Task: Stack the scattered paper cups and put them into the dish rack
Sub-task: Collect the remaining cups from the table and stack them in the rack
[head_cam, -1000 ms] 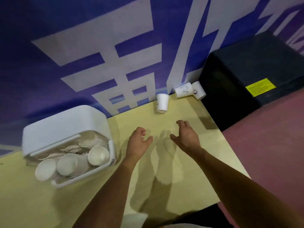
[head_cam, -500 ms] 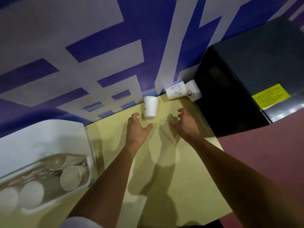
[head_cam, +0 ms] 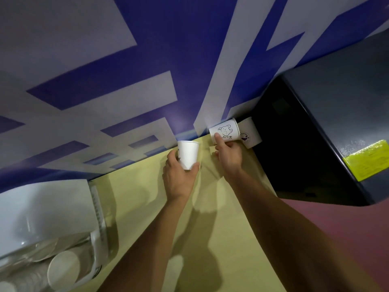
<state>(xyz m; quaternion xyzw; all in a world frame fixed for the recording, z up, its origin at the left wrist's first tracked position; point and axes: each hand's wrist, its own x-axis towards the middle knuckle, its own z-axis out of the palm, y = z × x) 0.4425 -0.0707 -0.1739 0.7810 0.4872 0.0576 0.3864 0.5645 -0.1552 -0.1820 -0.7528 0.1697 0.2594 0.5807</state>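
My left hand (head_cam: 179, 178) is wrapped around an upright white paper cup (head_cam: 188, 153) standing at the far edge of the yellow table (head_cam: 147, 207). To its right, my right hand (head_cam: 228, 154) grips a white cup with a bear drawing (head_cam: 225, 130) that lies on its side, forefinger stretched along its wall. A third cup (head_cam: 250, 133) lies on its side just behind it, against the black box. The white dish rack (head_cam: 52, 224) sits at the lower left with several cups (head_cam: 63, 268) lying in it.
A blue and white banner wall (head_cam: 147, 81) rises right behind the table's far edge. A black box (head_cam: 336, 127) with a yellow label (head_cam: 366, 160) stands to the right of the table. Reddish floor (head_cam: 347, 232) lies below it.
Both hands have reached forward to the far edge. The left hand closed around the upright cup and the right hand took hold of the lying bear cup. The view moved closer.
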